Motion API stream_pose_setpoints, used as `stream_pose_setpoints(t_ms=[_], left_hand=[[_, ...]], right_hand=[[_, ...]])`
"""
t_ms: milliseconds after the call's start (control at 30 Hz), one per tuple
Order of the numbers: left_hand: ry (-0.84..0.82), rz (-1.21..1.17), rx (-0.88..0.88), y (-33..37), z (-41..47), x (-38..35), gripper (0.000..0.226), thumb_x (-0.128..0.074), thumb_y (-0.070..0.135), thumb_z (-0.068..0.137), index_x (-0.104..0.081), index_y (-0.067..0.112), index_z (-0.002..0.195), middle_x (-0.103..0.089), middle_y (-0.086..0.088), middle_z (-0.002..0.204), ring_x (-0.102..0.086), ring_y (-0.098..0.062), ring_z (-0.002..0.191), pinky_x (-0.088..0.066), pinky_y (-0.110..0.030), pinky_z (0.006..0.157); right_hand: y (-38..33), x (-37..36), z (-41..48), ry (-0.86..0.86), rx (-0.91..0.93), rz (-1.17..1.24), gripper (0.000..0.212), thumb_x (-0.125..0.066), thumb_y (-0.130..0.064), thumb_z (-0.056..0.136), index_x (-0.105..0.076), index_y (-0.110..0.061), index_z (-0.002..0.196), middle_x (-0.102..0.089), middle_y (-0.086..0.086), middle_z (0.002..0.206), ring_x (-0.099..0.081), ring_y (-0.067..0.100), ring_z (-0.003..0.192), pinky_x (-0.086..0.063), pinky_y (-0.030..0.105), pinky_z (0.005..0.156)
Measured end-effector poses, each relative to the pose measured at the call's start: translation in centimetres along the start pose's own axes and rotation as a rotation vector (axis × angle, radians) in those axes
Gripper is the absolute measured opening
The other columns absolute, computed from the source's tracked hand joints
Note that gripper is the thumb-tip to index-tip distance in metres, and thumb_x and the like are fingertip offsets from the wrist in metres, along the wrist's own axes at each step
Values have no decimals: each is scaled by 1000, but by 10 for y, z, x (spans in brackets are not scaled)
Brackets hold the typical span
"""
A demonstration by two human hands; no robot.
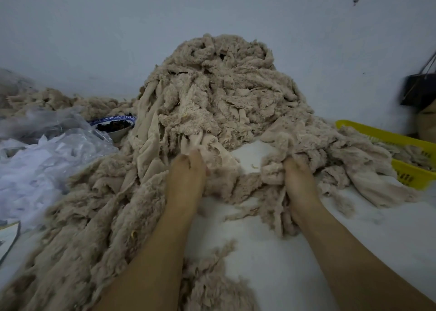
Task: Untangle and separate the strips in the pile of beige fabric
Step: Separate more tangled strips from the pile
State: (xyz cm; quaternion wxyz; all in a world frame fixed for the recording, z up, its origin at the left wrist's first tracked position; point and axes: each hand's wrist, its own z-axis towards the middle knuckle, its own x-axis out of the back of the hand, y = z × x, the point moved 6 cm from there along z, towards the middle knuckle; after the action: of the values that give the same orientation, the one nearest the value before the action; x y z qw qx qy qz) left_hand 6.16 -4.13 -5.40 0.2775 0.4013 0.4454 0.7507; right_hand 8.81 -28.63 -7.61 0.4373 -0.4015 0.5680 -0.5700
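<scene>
the pile of beige fabric rises just beyond both hands. the left hand has its fingers curled round a bunch of strips; the right hand clutches a clump, a yellow basket further right.

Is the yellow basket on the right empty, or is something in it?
Not empty. Beige strips lie inside the yellow basket, between its near and far walls.

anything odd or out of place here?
Yes: an uncovered blue-rimmed bowl of dark contents sits right against the left foot of the beige fabric pile, beside crumpled clear plastic. Lint could fall into it. Nothing else stands out.
</scene>
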Motion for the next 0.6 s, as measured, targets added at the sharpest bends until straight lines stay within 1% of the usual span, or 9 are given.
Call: stream_pose_setpoints(t_ms=[67, 133, 200, 233, 333, 433, 467, 533, 600], left_hand=[[7, 251, -97, -2, 0, -5, 37, -49, 35, 95, -65, 8, 76, -58, -3, 105, -57, -26, 94, -50, -42, 75], [121, 370, -198, 7, -3, -1, 14, -61, 25, 90, -60, 11, 85, -40, -1, 114, -46, -24, 108, -45, -43, 91], [106, 245, -345, 22, -8, -3, 18, -66, 29, 88, -55, 16, 93, -37, 4, 116, -43, -12, 105, -43, -23, 88], [-8, 125, -374, 29, -12, -10, 24, -64, 41, 88, -54, 20, 97, -40, 10, 113, -45, -2, 99, -42, -11, 80], [-458, -37, -310, 36, -34, -45, 43, -53, 75, 79, -49, 38, 101, -50, 25, 103, -52, 15, 88, -38, 2, 67], [-472, -42, -244, 27, -36, -50, 18, -62, 51, 90, -51, 37, 84, -57, 16, 76, -51, 5, 63, -38, -6, 55], [-437, -144, -179, 24, -32, -46, 11, -60, 40, 95, -57, 37, 84, -63, 15, 75, -56, 2, 65, -42, -8, 60], [-443, -458, 11, 17, -27, -44, 16, -57, 29, 98, -67, 41, 98, -73, 13, 96, -70, -9, 89, -56, -29, 84], [-469, -715, 204, 12, -26, -46, 32, -57, 25, 99, -59, 28, 131, -67, 0, 126, -67, -19, 110, -54, -42, 95]], right_hand=[[5, -13, -4, -128, -91, 127, 25, -49, -33, 101, -71, -23, 110, -76, 2, 100, -73, 21, 94, -58, 40, 85], [5, -19, -6, -185, -134, 239, 26, -53, -34, 100, -68, -23, 118, -77, 2, 103, -74, 22, 95, -59, 43, 85], [3, -19, -6, -195, -110, 248, 25, -55, -34, 100, -65, -23, 120, -77, -1, 97, -75, 18, 89, -62, 36, 73], [2, -20, -7, -200, -96, 238, 24, -55, -34, 100, -65, -22, 118, -78, -2, 93, -75, 17, 86, -62, 33, 67], [-1, -25, -13, -236, -58, 193, 19, -53, -30, 100, -67, -21, 109, -78, 2, 87, -75, 19, 79, -59, 29, 58], [-1, -32, -18, -280, -53, 135, 19, -52, -30, 99, -69, -22, 97, -77, 2, 83, -75, 17, 75, -58, 27, 57], [-1, -33, -19, -283, -58, 131, 20, -54, -31, 98, -70, -20, 94, -77, 2, 82, -74, 16, 73, -58, 25, 58], [0, -35, -18, -294, -77, 157, 25, -53, -32, 98, -69, -14, 90, -74, 3, 73, -69, 12, 61, -55, 23, 55], [0, -39, -20, -336, -125, 248, 26, -51, -30, 99, -67, -12, 90, -69, 4, 66, -62, 11, 55, -52, 25, 55]])
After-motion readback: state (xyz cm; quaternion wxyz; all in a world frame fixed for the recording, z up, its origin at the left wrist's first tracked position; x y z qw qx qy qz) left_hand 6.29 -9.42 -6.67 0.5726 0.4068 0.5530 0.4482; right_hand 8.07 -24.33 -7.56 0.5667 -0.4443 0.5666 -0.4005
